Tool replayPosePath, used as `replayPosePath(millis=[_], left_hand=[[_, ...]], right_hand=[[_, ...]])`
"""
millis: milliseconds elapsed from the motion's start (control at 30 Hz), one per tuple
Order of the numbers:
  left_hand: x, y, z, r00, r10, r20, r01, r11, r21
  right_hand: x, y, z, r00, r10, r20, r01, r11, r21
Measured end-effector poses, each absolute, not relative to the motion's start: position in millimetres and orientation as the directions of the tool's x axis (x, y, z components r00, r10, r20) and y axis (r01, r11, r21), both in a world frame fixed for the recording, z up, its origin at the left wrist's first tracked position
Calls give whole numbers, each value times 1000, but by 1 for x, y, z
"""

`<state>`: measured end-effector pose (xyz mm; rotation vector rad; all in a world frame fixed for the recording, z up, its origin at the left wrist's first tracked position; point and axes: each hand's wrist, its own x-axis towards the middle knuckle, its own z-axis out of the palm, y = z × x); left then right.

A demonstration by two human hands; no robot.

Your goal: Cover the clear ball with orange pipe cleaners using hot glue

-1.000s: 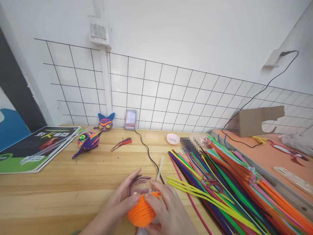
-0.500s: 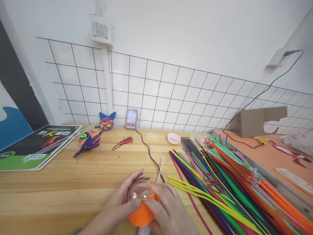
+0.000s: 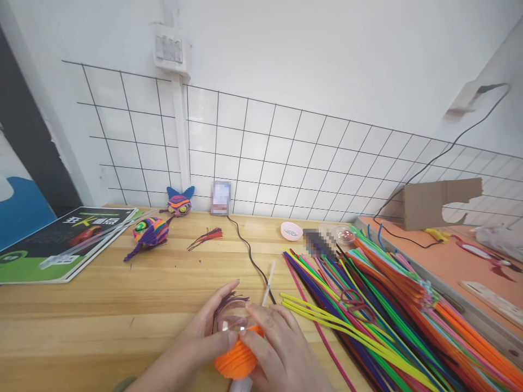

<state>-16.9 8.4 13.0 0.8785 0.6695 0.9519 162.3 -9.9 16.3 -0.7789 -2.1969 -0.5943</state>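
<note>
Between my two hands is a clear plastic ball (image 3: 235, 313), its lower part covered by rows of orange pipe cleaner (image 3: 236, 360). My left hand (image 3: 208, 332) curls round its left side, thumb on the front. My right hand (image 3: 275, 340) grips the right side, fingertips pressed at the edge of the orange rows. A tuft of dark purple pipe-cleaner strands (image 3: 237, 299) shows beside my left fingers. Beyond my right hand a translucent white stick (image 3: 270, 280) sticks out. Below the ball part of a white object (image 3: 241, 385) shows, mostly hidden.
Bundles of coloured pipe cleaners (image 3: 368, 305) cover the right side, with red-handled scissors (image 3: 357, 306) on them. Behind stand a pink bowl (image 3: 291, 231), a phone (image 3: 220, 197) and a black cable (image 3: 248, 245). Two pipe-cleaner figures (image 3: 151, 233) and a magazine (image 3: 61, 239) lie left.
The ball has tilted slightly in my hands, and more of its clear part shows. My right fingers have shifted a little; both hands keep their hold.
</note>
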Motion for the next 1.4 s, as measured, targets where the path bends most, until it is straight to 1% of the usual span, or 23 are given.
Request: replayPosePath(millis=[200,367,467,567,700,767,833,900,933,1000,1033,1100,1167,1300,1400], left_hand=[[-18,11,12,421,907,-30,-453,239,859],[-22,15,9,387,922,-11,-466,206,861],[-24,17,8,378,926,-17,-472,209,856],[-24,17,10,395,918,-41,-496,251,831],[-23,15,15,407,910,-77,-523,301,797],[-23,14,17,403,911,-90,-539,316,781],[-24,14,19,396,911,-114,-550,335,765],[-26,15,19,394,907,-147,-555,362,749],[-27,16,18,392,906,-159,-556,371,744],[-30,19,14,389,905,-171,-562,380,735],[-31,20,12,382,909,-169,-568,375,733],[-32,24,9,367,917,-159,-578,358,733],[-33,26,8,355,922,-154,-586,347,733],[-33,26,13,330,926,-185,-582,354,732],[-33,24,16,310,932,-188,-589,344,732]], right_hand=[[167,-7,14,-540,361,760,687,711,150],[183,-7,16,-510,450,733,710,701,63],[192,-8,16,-478,513,713,717,696,-21],[198,-9,14,-415,585,697,730,671,-128],[199,-9,11,-225,682,696,760,570,-312],[200,-7,11,-140,701,699,747,538,-390],[201,-3,10,-122,690,713,709,563,-424],[202,0,11,-161,696,700,666,600,-443],[201,1,12,-182,723,667,660,592,-462],[200,1,16,-226,817,530,708,512,-487],[199,1,18,-244,865,438,752,454,-478],[196,-2,24,-274,929,250,832,359,-423],[193,-6,28,-312,943,117,853,332,-401],[193,-10,29,-346,938,-22,817,289,-500],[194,-11,23,-333,939,-87,812,239,-532]])
